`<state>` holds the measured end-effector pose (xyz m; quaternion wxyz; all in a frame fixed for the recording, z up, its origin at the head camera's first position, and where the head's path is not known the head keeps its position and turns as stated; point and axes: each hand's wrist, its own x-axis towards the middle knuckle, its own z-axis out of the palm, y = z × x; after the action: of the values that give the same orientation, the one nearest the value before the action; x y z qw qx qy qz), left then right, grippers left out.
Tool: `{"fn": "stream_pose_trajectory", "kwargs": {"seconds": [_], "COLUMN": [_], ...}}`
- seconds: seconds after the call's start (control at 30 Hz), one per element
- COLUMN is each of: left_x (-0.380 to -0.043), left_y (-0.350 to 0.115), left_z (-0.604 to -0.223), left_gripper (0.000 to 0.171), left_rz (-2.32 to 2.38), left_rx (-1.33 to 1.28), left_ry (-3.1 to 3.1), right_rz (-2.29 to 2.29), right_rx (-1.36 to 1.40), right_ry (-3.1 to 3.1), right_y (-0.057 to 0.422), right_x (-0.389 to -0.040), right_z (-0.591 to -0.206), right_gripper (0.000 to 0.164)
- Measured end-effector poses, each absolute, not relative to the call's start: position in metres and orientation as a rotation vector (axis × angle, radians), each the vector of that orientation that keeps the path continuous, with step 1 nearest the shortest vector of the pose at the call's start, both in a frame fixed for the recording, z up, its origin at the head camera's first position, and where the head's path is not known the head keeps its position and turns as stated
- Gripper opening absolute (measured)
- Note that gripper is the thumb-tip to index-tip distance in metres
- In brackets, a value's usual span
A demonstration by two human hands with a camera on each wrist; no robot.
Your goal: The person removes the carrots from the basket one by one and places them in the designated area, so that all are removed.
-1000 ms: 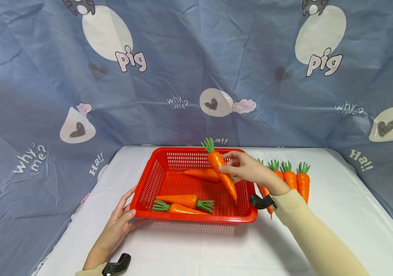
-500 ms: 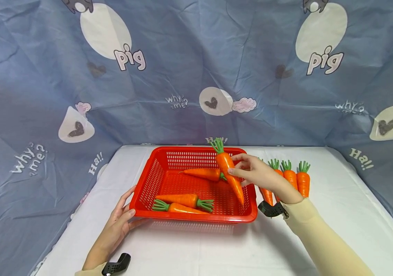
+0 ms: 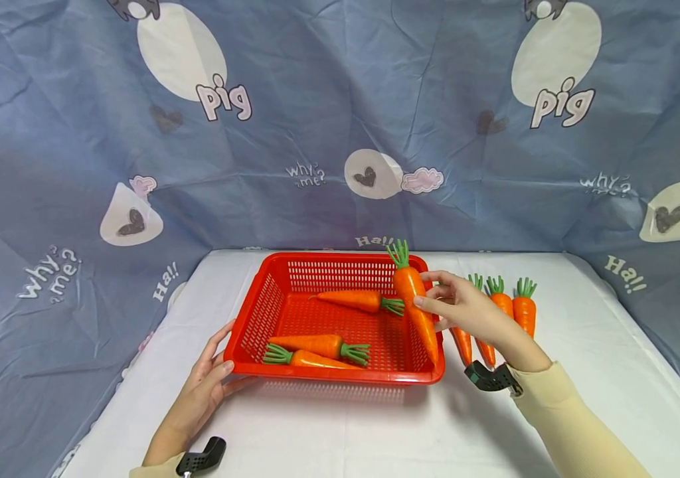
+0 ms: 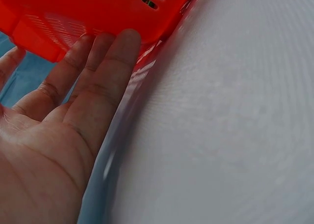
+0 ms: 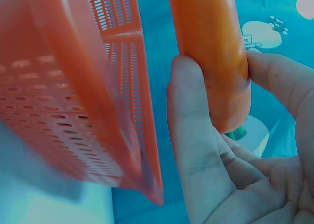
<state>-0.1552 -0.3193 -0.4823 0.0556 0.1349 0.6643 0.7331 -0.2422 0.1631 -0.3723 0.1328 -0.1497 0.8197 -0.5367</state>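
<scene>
My right hand pinches an orange carrot with green stalks between thumb and fingers, over the right side of a red plastic basket. The carrot tilts with its stalks up and away and its tip toward me; in the right wrist view the carrot is beside the basket's rim. My left hand touches the basket's front left corner, its fingers fairly straight against the outside wall. Inside the basket lie a carrot at the back and two carrots near the front, one of them this carrot.
Several more carrots lie on the white-covered table right of the basket, including one carrot at the row's end; my right hand partly covers others. A blue printed cloth hangs behind and along the sides.
My right hand has moved right with the carrot, from above the basket's middle right toward its right rim. The back carrot's stalks now show. My left hand stays at the corner.
</scene>
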Motion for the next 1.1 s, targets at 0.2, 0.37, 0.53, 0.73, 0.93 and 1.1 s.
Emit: {"fn": "stream_pose_trajectory", "kwargs": {"seconds": [0.2, 0.37, 0.53, 0.73, 0.93, 1.1], "left_x": [-0.155, -0.155, -0.155, -0.155, -0.155, -0.155], "left_y": [-0.319, -0.318, -0.317, -0.316, -0.318, -0.318], "left_z": [-0.482, -0.482, -0.481, -0.480, -0.481, -0.482], "left_gripper": [0.068, 0.068, 0.068, 0.068, 0.067, 0.067], "left_rz": [2.230, 2.227, 2.216, 2.217, 2.222, 2.220], "left_rx": [0.407, 0.381, 0.343, 0.324, 0.360, 0.368], "left_ry": [2.012, 2.028, 2.041, 2.044, 2.029, 2.032], "right_rz": [-1.561, -1.555, -1.576, -1.627, -1.619, -1.631], "right_rx": [-0.400, -0.394, -0.393, -0.398, -0.358, -0.339], "right_ry": [2.384, 2.414, 2.441, 2.446, 2.455, 2.449], "right_y": [0.174, 0.185, 0.195, 0.207, 0.221, 0.230], "right_x": [-0.234, -0.224, -0.214, -0.204, -0.194, -0.188], "right_z": [-0.376, -0.376, -0.376, -0.381, -0.389, -0.396], "right_gripper": [0.075, 0.073, 0.069, 0.067, 0.067, 0.067]}}
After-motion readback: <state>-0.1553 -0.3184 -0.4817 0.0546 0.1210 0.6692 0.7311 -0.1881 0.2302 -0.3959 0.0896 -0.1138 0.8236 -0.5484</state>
